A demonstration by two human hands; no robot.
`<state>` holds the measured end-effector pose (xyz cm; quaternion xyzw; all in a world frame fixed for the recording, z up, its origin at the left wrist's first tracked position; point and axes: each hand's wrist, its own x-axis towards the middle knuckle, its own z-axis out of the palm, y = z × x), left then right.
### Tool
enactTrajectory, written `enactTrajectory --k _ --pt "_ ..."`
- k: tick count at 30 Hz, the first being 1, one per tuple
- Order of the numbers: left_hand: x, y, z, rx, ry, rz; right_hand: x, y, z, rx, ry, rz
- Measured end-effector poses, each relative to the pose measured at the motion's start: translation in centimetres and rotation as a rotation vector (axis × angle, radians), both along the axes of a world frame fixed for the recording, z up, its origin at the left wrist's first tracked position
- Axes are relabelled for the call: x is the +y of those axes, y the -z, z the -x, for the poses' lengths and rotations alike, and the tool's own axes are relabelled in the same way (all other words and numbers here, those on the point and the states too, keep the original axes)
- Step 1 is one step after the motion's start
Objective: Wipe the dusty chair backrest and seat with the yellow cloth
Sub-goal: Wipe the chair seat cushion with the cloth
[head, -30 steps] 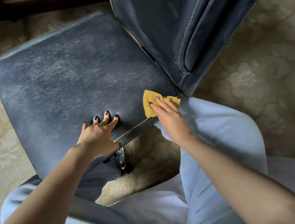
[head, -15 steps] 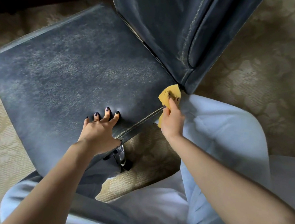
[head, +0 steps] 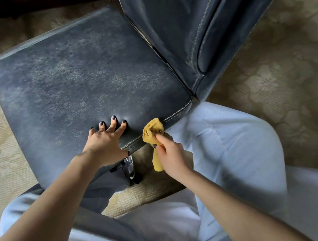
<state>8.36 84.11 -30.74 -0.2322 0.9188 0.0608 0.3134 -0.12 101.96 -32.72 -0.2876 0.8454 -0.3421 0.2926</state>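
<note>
The broad, dark blue-grey leather seat lies dust-streaked across the left, and the left hand presses on it near the stitched near edge, fingers straight and spread (nails painted dark). Just right of it, the soft yellow cloth is bunched against that same stitched edge, pinched between the thumb and curled fingers of the right hand, with a tail hanging below the palm. Further right, the dusty padded leather backrest rises from the seat's far side, above a knee in pale blue trousers, with beige flower-patterned carpet beyond.
</note>
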Motion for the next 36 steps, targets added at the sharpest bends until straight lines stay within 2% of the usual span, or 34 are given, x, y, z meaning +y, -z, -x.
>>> enactTrajectory --k 2,8,13,16,19,22,24,27,30,36 --pt "-0.1 0.0 0.0 0.002 0.002 -0.005 1.2 0.0 1.1 -0.029 0.017 -0.014" --pt "-0.2 0.0 0.0 0.009 -0.001 -0.033 1.7 -0.7 7.7 0.080 0.523 -0.039" --pt "-0.5 0.0 0.0 0.001 0.001 -0.039 -0.5 -1.0 10.7 0.092 0.851 0.069" --pt "-0.4 0.1 0.0 0.010 0.009 -0.036 -1.2 -1.1 9.8 0.130 0.961 0.096" --pt "-0.5 0.2 -0.1 0.021 0.008 -0.036 -1.5 -0.4 7.7 0.057 0.854 0.054" --pt "-0.5 0.3 -0.2 0.018 0.008 -0.038 -2.5 0.4 5.5 -0.132 0.696 0.027" --pt "-0.4 0.3 -0.1 0.016 0.014 -0.034 -3.3 0.4 4.8 -0.179 0.706 0.018" --pt "-0.5 0.3 0.0 0.013 0.013 -0.035 -4.2 0.3 4.4 -0.088 0.701 -0.076" --pt "-0.5 0.3 0.0 0.009 0.018 -0.033 -4.1 0.4 3.2 -0.033 0.586 -0.154" --pt "-0.3 0.4 0.4 0.001 0.011 -0.031 -3.5 0.6 -0.7 0.083 0.382 -0.128"
